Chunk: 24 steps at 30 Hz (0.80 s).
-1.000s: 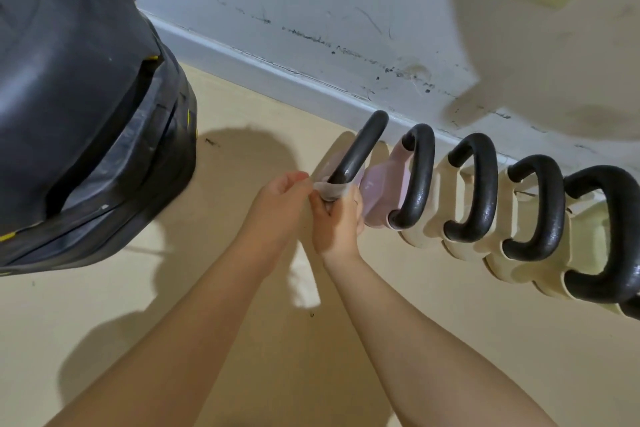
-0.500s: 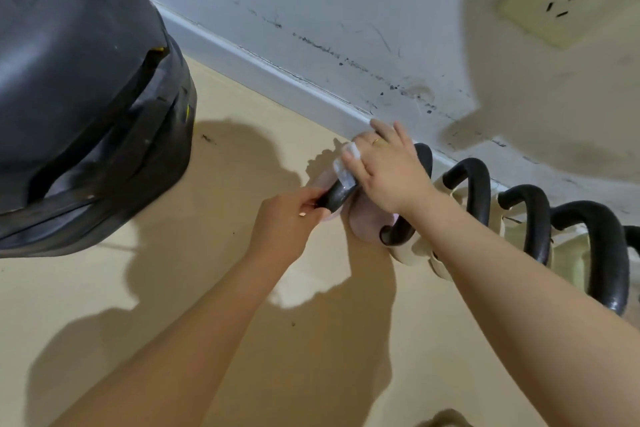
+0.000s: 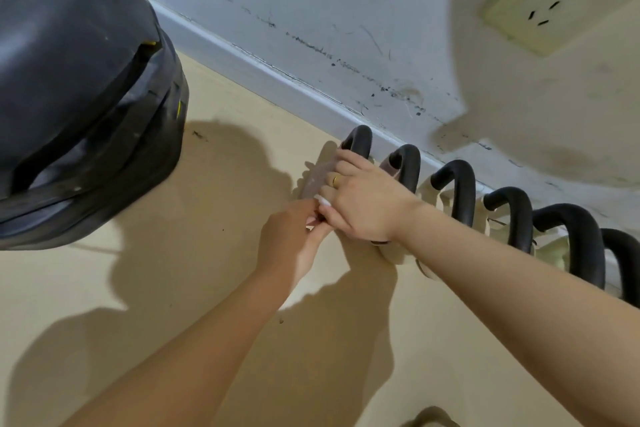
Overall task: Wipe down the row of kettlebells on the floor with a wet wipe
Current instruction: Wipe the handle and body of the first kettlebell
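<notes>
A row of several kettlebells with black handles [image 3: 460,191] and pale bodies stands on the floor along the wall. The leftmost kettlebell [image 3: 360,142] has a pinkish body. My right hand [image 3: 363,198] lies over its handle, fingers curled round it with a white wet wipe [image 3: 320,200] peeking out beneath. My left hand [image 3: 294,239] meets it from below and pinches the wipe at the handle's near end. Most of the wipe is hidden by my fingers.
A big black bag or cushion [image 3: 76,97] fills the upper left, close to the kettlebells. A scuffed white wall with a baseboard [image 3: 277,80] runs behind the row. A wall socket [image 3: 554,0] sits at the upper right. Beige floor [image 3: 173,288] lies in front.
My right hand has slid from the handle's near end up over the top of the leftmost kettlebell with the wipe. The left hand stays at the handle's lower end.
</notes>
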{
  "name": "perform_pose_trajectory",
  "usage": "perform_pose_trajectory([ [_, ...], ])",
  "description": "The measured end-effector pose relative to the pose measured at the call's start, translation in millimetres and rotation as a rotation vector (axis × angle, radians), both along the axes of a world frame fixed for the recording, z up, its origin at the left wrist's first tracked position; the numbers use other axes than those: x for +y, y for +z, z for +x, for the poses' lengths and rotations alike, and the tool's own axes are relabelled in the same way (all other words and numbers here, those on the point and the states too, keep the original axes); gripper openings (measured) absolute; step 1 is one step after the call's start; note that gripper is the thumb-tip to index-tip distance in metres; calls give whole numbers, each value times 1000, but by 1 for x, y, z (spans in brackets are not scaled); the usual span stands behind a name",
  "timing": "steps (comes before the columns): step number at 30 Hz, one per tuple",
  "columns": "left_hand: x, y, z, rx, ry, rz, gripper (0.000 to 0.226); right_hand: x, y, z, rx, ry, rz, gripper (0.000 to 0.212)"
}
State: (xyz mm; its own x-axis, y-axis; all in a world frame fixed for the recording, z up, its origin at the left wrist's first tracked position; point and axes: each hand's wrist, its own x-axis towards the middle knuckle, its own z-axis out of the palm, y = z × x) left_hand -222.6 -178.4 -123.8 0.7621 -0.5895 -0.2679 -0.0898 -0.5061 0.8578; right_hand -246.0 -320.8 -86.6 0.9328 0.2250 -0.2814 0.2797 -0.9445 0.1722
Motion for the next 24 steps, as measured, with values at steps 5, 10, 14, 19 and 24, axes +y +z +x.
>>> perform_pose_trajectory([
  [5,-3,-5,1,113,-1,-40,13,6,14,5,28,-139,-94,51],
  [10,16,-13,29,309,193,-109,29,41,-13,-22,152,-46,-336,27],
  [14,20,-15,39,211,249,-85,31,32,-16,-14,-70,-81,-329,36],
  [19,22,-11,35,196,238,-91,26,41,-20,-37,82,65,-427,41],
  [24,15,-1,30,211,228,-141,30,12,-8,-30,-159,-271,-16,50],
])
